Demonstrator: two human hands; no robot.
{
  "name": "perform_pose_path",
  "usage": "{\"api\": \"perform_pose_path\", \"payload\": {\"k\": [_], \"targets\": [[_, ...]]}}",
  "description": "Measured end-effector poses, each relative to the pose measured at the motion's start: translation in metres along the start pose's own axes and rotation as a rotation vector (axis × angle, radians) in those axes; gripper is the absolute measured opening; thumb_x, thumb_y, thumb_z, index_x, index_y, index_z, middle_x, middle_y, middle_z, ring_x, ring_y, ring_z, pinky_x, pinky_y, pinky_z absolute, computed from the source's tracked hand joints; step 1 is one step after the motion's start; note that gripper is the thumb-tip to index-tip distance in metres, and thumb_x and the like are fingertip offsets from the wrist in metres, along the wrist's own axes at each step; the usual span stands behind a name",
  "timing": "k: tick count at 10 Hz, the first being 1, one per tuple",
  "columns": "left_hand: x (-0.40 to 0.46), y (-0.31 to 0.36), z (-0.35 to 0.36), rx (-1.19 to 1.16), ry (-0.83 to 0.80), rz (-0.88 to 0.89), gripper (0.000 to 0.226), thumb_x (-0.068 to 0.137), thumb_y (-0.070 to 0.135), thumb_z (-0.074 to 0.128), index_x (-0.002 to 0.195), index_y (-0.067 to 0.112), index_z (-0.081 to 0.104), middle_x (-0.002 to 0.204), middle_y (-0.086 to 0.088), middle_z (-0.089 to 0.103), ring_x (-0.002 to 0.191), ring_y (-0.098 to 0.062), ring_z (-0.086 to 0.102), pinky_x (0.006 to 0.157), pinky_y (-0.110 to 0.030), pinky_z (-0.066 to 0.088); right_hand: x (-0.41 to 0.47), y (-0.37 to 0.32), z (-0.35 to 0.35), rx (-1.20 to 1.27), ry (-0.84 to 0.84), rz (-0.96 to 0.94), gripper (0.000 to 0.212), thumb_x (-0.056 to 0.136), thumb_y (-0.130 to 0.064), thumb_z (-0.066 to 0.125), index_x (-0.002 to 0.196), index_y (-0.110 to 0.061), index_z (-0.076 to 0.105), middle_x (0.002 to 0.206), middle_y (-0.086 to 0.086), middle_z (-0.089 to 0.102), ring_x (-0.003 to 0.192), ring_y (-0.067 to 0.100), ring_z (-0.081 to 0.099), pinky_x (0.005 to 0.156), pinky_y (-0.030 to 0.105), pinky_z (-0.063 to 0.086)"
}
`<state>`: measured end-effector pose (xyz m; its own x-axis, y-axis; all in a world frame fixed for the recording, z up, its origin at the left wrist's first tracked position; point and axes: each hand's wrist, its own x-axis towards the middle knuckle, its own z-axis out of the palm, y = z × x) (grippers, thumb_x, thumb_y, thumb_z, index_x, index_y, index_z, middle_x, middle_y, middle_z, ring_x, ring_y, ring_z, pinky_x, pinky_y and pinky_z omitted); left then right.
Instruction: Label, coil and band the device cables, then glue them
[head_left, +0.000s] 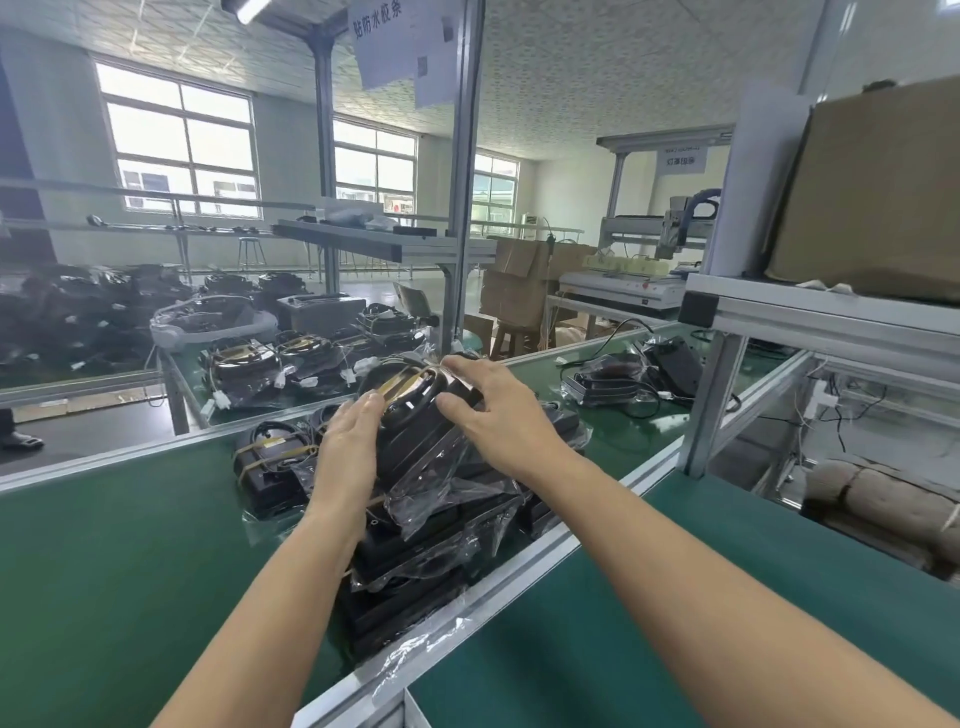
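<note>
Work surface: a green bench mat (104, 545) framed by an aluminium rail (519, 577), with a second green strip to the right of the rail.
Device in hand: a black device (415, 441) in a clear plastic bag, tilted up on top of a pile, just beyond the middle of the bench.
Cable: a black coiled cable (400, 376) lies on the upper face of the held device, crossed by a tan band (410, 375).
Left hand: the left hand (348, 441) lies against the left edge of the device, fingers nearly straight and close together, steadying it; the thumb is hidden, so a full grip cannot be confirmed.
Right hand: the right hand (493, 410) sits on the upper right of the device, thumb and forefinger curled and pinching at the band near the far rim of the coil.
Stack beneath: several more bagged black devices (415, 587) piled flat along the rail, under the held one.
Adjacent unit: one banded device (270, 462) lies just left of the pile, touching it.
Far bench: further bagged, coiled units (249, 369) sit in rows on the next table.
Right side: a cardboard box (878, 192) stands on an aluminium shelf (821, 312); a black unit with loose cable (613, 379) lies on the green strip below it.
</note>
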<state>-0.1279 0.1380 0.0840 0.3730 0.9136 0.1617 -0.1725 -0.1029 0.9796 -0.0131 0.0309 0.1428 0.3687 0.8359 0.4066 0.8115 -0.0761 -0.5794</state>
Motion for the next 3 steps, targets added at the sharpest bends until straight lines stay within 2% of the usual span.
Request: {"api": "perform_pose_path", "payload": {"k": [1, 2, 3], "targets": [[-0.003, 0.001, -0.001, 0.067, -0.003, 0.039, 0.048, 0.096, 0.055, 0.041, 0.136, 0.031, 0.054, 0.151, 0.008, 0.039, 0.142, -0.016, 0.031, 0.117, -0.05, 0.022, -0.002, -0.002, -0.002, -0.056, -0.036, -0.009, 0.049, 0.1, -0.035, 0.046, 0.148, -0.029, 0.037, 0.153, 0.001, 0.035, 0.135, 0.021, 0.039, 0.112, 0.037, 0.033], [-0.008, 0.004, 0.0, 0.3, 0.079, 0.166, 0.052, 0.097, 0.06, 0.035, 0.14, 0.034, 0.047, 0.156, 0.01, 0.031, 0.147, -0.013, 0.019, 0.12, -0.052, 0.004, -0.009, 0.001, -0.006, -0.106, -0.008, -0.021, 0.048, 0.102, -0.033, 0.041, 0.149, -0.026, 0.034, 0.155, 0.0, 0.033, 0.141, 0.02, 0.032, 0.113, 0.036, 0.028], [-0.018, 0.01, 0.009, 0.537, 0.086, 0.325, 0.056, 0.098, 0.059, 0.026, 0.146, 0.034, 0.038, 0.159, 0.013, 0.023, 0.148, -0.009, 0.006, 0.117, -0.048, -0.01, -0.02, 0.01, -0.01, -0.132, 0.032, 0.023, 0.048, 0.103, -0.036, 0.039, 0.149, -0.025, 0.034, 0.152, 0.0, 0.037, 0.14, 0.02, 0.034, 0.114, 0.04, 0.028]]}}
